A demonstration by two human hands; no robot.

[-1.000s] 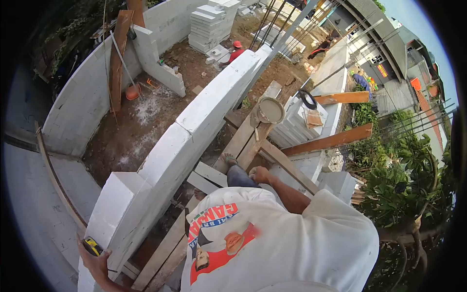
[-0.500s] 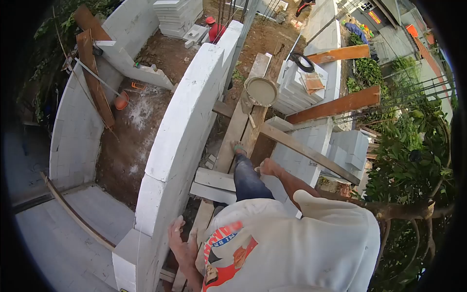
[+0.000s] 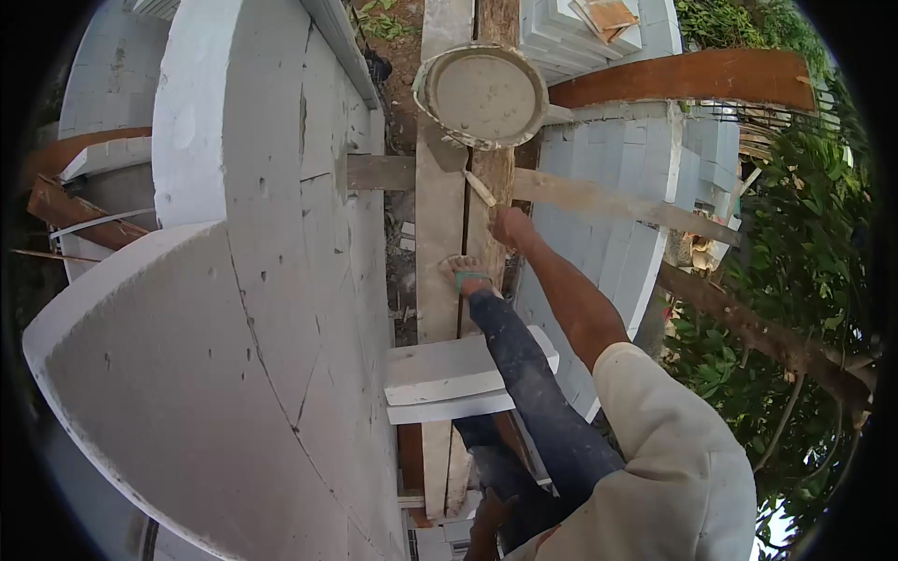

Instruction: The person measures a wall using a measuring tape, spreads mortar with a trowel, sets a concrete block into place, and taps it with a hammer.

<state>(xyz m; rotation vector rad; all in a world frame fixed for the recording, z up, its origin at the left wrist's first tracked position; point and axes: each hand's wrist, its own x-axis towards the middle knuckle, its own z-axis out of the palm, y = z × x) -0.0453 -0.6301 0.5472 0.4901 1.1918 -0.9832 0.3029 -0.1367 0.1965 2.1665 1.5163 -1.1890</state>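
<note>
Viewing the block wall (image 3: 281,178) from above, I see planks (image 3: 440,224) running alongside, perhaps to give me footing.
Two white blocks (image 3: 449,371) lie stacked crosswise on the planks, near my legs, likely for easy lifting; one foot (image 3: 468,266) stands just ahead of them. Farther along sits the bucket (image 3: 486,143), upright, its grey mix (image 3: 482,93) facing up, presumably within reach. The trowel (image 3: 480,187) rests beside it on the planks, handle angled my way, which should suit a quick pick-up. My right hand (image 3: 512,227) is just beside that handle, grip curled; I cannot tell whether it touches. My left hand (image 3: 493,510) is low by my leg, its grip unclear.
</note>
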